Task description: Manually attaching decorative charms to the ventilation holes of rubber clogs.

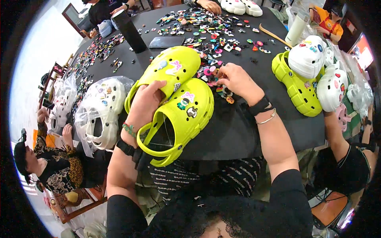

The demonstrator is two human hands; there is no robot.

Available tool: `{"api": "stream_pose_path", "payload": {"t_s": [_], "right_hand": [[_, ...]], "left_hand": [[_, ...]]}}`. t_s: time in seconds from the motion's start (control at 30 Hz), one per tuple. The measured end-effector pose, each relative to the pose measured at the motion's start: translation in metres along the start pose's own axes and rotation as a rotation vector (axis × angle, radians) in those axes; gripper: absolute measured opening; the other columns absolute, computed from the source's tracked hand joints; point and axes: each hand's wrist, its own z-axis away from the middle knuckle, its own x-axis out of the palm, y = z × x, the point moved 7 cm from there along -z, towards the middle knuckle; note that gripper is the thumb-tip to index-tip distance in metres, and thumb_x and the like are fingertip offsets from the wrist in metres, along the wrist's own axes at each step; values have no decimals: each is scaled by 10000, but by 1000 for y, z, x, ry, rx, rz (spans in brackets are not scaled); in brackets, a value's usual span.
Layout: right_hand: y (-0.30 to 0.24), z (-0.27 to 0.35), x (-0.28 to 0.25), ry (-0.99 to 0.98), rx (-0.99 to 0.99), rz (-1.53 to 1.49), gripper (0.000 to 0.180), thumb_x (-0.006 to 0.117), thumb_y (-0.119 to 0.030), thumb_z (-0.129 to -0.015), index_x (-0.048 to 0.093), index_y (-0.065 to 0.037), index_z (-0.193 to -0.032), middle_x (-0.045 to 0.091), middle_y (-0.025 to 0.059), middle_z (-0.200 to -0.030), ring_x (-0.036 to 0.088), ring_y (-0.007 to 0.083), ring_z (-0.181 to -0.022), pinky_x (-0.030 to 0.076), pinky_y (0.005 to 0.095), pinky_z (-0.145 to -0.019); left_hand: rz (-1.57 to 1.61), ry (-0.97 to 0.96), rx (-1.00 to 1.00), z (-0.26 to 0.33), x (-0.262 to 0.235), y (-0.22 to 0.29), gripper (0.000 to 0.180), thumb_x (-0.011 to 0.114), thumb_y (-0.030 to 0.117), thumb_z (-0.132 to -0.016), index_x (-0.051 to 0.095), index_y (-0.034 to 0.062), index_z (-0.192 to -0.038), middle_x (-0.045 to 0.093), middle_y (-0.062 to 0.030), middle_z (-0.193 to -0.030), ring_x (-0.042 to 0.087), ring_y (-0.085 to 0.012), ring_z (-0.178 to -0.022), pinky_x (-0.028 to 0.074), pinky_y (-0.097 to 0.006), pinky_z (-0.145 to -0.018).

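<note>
My left hand (145,104) reaches into the opening of a lime-green clog (181,60), its thumb over the upper, gripping it. A second lime-green clog (203,101) lies against it on the right, its heel strap toward me. Both carry shoe charms: a pink bow on each, and a green-and-black figure on the second. My right hand (239,82) is closed at the near edge of a pile of loose shoe charms (207,72), fingertips pinched together among them. Whether a charm is between those fingertips is hidden.
White clogs in clear plastic (107,99) stand to the left. Right, another lime-green clog (295,87) leans beside decorated white clogs (309,57). Beyond the clogs are a black cylinder (129,31), a dark phone (166,42), a pale bottle (297,29) and a wooden stick (274,35). Several people surround the table.
</note>
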Motion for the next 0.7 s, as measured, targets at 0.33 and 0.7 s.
{"api": "stream_pose_path", "payload": {"t_s": [0.33,0.7], "right_hand": [[12,-2,0,-12,131,-124,200,752,-46,-756,602,21,-870,653,166,-862,641,340,-787,507,429,-690],[22,1,-28,20,290,-349,116,677,-40,-816,590,11,-873,650,107,-770,642,202,-641,496,315,-585]], "left_hand": [[-22,11,1,-9,-9,-3,452,628,93,-915,489,-35,-1325,606,-144,-1291,615,-246,-1150,503,-370,-992],[-278,-64,131,-2,-7,3,377,596,118,-923,546,-56,-1254,631,-148,-1248,645,-237,-1094,523,-360,-951]]}}
